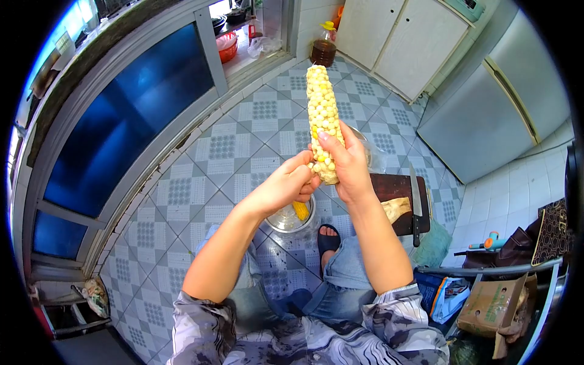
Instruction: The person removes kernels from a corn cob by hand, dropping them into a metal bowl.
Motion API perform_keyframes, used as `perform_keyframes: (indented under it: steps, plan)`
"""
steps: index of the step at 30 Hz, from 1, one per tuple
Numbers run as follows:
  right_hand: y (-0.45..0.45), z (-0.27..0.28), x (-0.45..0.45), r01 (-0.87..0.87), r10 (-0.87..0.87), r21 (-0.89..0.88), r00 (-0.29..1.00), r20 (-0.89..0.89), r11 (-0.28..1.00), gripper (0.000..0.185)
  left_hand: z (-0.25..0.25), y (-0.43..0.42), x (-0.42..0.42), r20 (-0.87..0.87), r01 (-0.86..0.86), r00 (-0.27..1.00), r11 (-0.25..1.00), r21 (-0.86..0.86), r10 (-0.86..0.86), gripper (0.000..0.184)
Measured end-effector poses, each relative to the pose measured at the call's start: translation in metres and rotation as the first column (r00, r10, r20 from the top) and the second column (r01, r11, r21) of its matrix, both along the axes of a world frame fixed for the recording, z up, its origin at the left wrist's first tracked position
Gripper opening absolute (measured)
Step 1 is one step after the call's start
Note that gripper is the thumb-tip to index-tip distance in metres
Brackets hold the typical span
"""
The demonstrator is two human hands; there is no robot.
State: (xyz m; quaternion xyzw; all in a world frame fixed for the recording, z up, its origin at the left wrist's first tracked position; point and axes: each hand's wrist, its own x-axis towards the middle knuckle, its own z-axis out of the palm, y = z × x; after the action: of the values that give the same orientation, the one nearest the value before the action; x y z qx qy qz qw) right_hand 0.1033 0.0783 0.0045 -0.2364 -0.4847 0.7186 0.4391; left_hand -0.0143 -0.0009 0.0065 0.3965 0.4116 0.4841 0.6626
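Observation:
A pale yellow corn cob (322, 103) is held up, nearly upright, with its husk stripped off. My right hand (345, 155) wraps round its lower part, thumb across the kernels. At the base of the cob, my left hand (292, 182) has its fingers curled in a pinch; what they grip, if anything, is too small to tell. Below my left hand a metal bowl (312, 216) stands on the floor, with a yellow corn piece (301, 210) inside, partly hidden by my left hand and forearm.
Right of my right forearm lies a dark cutting board (389, 185) with a knife (415, 204) and a pale husk piece (396, 208). A bottle of dark liquid (323, 52) stands ahead, near white cabinets (389, 36). A refrigerator (468, 109) and a cardboard box (490, 306) are on the right.

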Motion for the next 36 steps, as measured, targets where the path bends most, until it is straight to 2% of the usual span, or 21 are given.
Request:
perform_keyframes:
  steps: [2,4,6,9,12,14,15,17,20,25,27,29,32,36]
  plan:
    - [0.001,0.001,0.001,-0.004,0.004,-0.01,1.0,-0.004,1.0,0.038,0.002,0.001,0.0,0.193,0.004,0.981,0.996,-0.091,0.014,0.022]
    - [0.001,0.001,0.002,-0.007,0.007,-0.02,1.0,-0.007,1.0,0.037,0.0,0.004,0.001,0.171,0.001,0.985,0.996,-0.094,0.015,0.022]
    - [0.0,0.001,0.003,0.002,-0.003,0.045,1.0,0.025,0.999,0.037,-0.001,0.005,0.002,0.15,-0.003,0.989,0.995,-0.097,0.018,0.022]
    - [0.0,0.002,0.002,0.001,-0.001,0.042,1.0,0.015,0.999,0.037,-0.002,0.003,0.002,0.08,-0.005,0.997,1.0,-0.021,0.007,0.02]
    - [0.002,0.001,0.003,-0.017,0.017,0.001,1.0,0.0,1.0,0.037,-0.008,0.006,-0.001,0.086,-0.016,0.996,0.999,-0.035,0.019,0.021]
    - [0.0,0.003,0.003,-0.016,0.016,0.016,1.0,0.004,1.0,0.038,-0.013,0.009,-0.003,0.207,0.018,0.978,0.998,-0.059,-0.006,0.023]
    - [-0.001,0.004,0.003,-0.016,0.016,0.031,1.0,0.009,0.999,0.039,-0.012,0.008,-0.002,0.207,0.018,0.978,0.998,-0.059,-0.005,0.023]
    - [-0.003,0.006,0.003,-0.023,0.022,0.052,1.0,0.021,0.998,0.04,-0.007,0.006,0.001,0.099,-0.03,0.995,0.998,-0.052,0.035,0.027]
    - [-0.003,0.005,0.003,-0.028,0.025,0.069,0.999,0.032,0.997,0.042,-0.007,0.004,0.0,0.052,-0.006,0.999,0.999,-0.033,0.008,0.028]
    - [-0.005,0.007,0.003,-0.05,0.048,0.067,0.998,0.027,0.997,0.044,-0.007,0.003,0.001,0.078,-0.008,0.997,0.999,-0.031,0.01,0.027]
    - [-0.005,0.006,0.002,-0.054,0.05,0.117,0.998,0.038,0.992,0.045,-0.007,0.002,0.002,0.082,-0.01,0.997,1.0,-0.027,0.012,0.027]
    - [-0.005,0.006,0.001,-0.057,0.051,0.131,0.997,0.05,0.99,0.045,-0.005,0.002,0.005,0.035,-0.079,0.996,0.995,-0.06,0.081,0.027]
    - [-0.006,0.006,0.0,-0.05,0.044,0.128,0.998,0.051,0.991,0.044,-0.017,0.007,-0.003,0.012,-0.028,1.0,0.998,-0.053,0.029,0.026]
    - [-0.003,0.005,0.002,-0.048,0.047,0.059,0.999,0.02,0.997,0.043,-0.019,0.009,-0.003,0.135,-0.017,0.99,0.998,-0.064,0.026,0.024]
